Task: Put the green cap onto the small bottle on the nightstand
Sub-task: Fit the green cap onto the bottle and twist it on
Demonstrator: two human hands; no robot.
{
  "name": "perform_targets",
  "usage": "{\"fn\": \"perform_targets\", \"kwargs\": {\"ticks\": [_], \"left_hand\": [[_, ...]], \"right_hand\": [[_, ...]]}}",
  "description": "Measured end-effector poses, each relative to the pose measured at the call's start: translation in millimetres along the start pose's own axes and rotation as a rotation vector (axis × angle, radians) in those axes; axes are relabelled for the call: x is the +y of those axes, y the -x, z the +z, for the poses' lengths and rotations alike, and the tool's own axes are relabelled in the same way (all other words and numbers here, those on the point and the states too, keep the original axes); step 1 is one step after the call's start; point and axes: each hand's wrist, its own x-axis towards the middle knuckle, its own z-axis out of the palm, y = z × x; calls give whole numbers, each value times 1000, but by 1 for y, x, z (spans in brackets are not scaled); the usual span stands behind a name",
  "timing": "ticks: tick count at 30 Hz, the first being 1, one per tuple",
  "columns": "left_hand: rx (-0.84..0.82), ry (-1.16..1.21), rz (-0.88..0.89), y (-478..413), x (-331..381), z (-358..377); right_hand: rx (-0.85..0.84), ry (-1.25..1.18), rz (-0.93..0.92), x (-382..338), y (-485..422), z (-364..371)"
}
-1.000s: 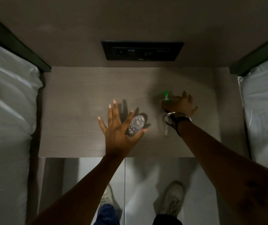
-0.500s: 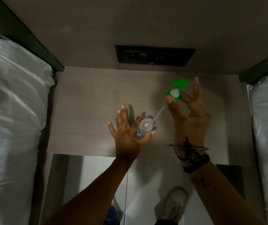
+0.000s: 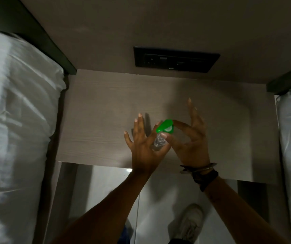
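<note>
Both hands meet over the nightstand surface (image 3: 106, 131): left hand (image 3: 142, 148) pinches the small bottle (image 3: 158, 143) steady, while right hand (image 3: 192, 143) fingers (image 3: 180, 124) pinch the green cap (image 3: 165, 126) at its twelve o'clock, seemingly to seat it.

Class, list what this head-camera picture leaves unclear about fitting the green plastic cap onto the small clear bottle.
Head view only:
- Neck of the small clear bottle: hidden by the green plastic cap, so seating unknown.
- Bottle base: covered by the left hand.
- Right hand thumb's grip on the cap: too dim to tell.
- Black wall panel markings: too small.
</note>
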Motion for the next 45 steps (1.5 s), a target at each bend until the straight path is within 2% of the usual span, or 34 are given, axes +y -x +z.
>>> {"fn": "perform_targets", "kwargs": {"ticks": [7, 11, 16, 21, 25, 27, 30, 33, 36, 39, 42, 45], "left_hand": [[15, 43, 46, -1, 3, -2], [1, 90, 0, 0, 4, -4], [19, 157, -14, 0, 2, 0], [-7, 168, -14, -1, -2, 5], [3, 196, -29, -1, -1, 6], [22, 202, -38, -1, 0, 5], [12, 201, -47, 0, 2, 4], [0, 212, -40, 0, 0, 6], [2, 225, -33, -1, 0, 7], [16, 197, -19, -4, 3, 5], [4, 207, -37, -4, 7, 4], [-6, 237, -36, -2, 6, 5]], "right_hand": [[-305, 146, 27, 17, -16, -14], [-470, 230, -18, 17, -26, -22], [-558, 209, -62, 20, -38, -23], [-468, 306, -51, 22, -40, -11], [-512, 252, -99, 24, -32, -9], [-439, 238, -165, 23, -27, -7], [-346, 337, -162, 20, -27, 0], [-351, 388, -132, 22, -28, 5], [-396, 280, -122, 28, -22, 4], [-350, 233, -198, 33, -20, 1], [-263, 268, -141, 31, -25, 5], [-293, 244, -83, 27, -22, 11]]}}
